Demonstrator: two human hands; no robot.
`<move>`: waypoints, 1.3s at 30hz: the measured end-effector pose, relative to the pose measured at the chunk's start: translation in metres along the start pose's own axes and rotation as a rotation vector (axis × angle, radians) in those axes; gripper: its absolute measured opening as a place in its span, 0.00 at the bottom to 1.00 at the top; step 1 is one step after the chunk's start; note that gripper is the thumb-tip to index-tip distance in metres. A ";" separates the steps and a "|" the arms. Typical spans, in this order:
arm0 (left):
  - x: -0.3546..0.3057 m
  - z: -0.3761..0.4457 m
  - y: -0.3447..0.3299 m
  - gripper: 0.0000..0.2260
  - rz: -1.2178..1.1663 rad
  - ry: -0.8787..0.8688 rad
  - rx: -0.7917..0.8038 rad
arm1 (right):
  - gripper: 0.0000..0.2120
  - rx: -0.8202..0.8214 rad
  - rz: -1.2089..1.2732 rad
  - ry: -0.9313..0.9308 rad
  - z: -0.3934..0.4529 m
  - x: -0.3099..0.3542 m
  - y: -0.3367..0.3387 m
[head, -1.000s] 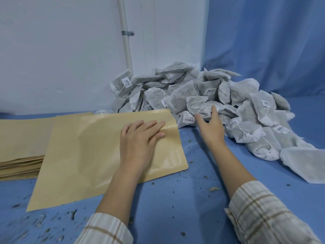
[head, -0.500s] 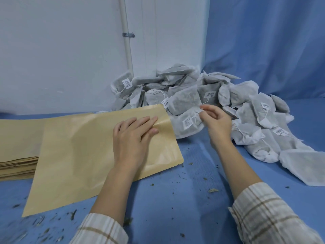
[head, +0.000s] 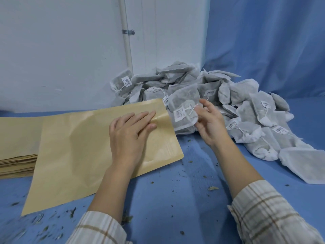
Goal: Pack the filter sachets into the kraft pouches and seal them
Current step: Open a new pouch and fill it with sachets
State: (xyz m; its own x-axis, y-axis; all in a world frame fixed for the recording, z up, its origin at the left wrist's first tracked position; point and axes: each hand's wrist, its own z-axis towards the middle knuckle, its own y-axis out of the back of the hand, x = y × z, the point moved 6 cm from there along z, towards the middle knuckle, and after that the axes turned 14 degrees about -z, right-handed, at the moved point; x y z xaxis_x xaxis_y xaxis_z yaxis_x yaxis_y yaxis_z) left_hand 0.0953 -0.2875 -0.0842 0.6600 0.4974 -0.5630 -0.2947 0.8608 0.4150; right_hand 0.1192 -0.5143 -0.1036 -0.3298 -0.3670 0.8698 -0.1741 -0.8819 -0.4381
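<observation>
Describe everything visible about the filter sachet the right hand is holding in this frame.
The filter sachet is a soft pouch of white, see-through non-woven fabric, grey-green where dark loose filling shows through. Its neck is gathered and tied with a thin white string, and a small white barcode label sits on its front. The right hand grips its right side, holding it just at the open mouth edge of the kraft pouch, in front of the sachet pile. Whether it rests on the sachets beneath cannot be told.

Cream plaid sleeves [head: 274,213] – brown check lines – pushed up, bare forearms [head: 235,166]
</observation>
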 end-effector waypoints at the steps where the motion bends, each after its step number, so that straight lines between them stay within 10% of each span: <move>1: -0.001 0.001 0.000 0.14 -0.019 0.002 0.000 | 0.12 0.035 -0.020 -0.016 -0.001 -0.002 -0.004; 14: -0.023 0.003 -0.011 0.12 -0.199 -0.101 0.128 | 0.08 0.279 -0.864 -0.334 -0.017 -0.044 -0.052; 21: -0.018 0.004 -0.015 0.11 -0.218 -0.057 0.165 | 0.08 0.361 -0.631 -0.295 -0.024 -0.045 -0.054; 25: -0.010 0.004 -0.014 0.11 -0.132 -0.029 0.134 | 0.07 -0.154 -1.248 0.224 -0.005 -0.016 -0.022; 29: -0.008 0.003 -0.012 0.11 -0.116 -0.028 0.126 | 0.24 -0.005 -1.927 0.067 0.005 -0.038 0.008; 34: -0.004 0.003 -0.009 0.11 -0.097 -0.018 0.094 | 0.05 -0.305 -1.376 0.376 0.000 0.006 0.012; 39: -0.001 0.004 -0.007 0.11 -0.080 -0.003 0.083 | 0.09 0.041 -0.525 0.006 -0.003 -0.005 0.009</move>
State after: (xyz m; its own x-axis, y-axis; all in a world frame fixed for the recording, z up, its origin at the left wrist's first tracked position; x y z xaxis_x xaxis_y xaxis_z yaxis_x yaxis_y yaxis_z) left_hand 0.0995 -0.2947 -0.0843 0.6814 0.4270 -0.5944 -0.1826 0.8857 0.4269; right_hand 0.1169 -0.5194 -0.1125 -0.2134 0.1292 0.9684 -0.2806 -0.9576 0.0659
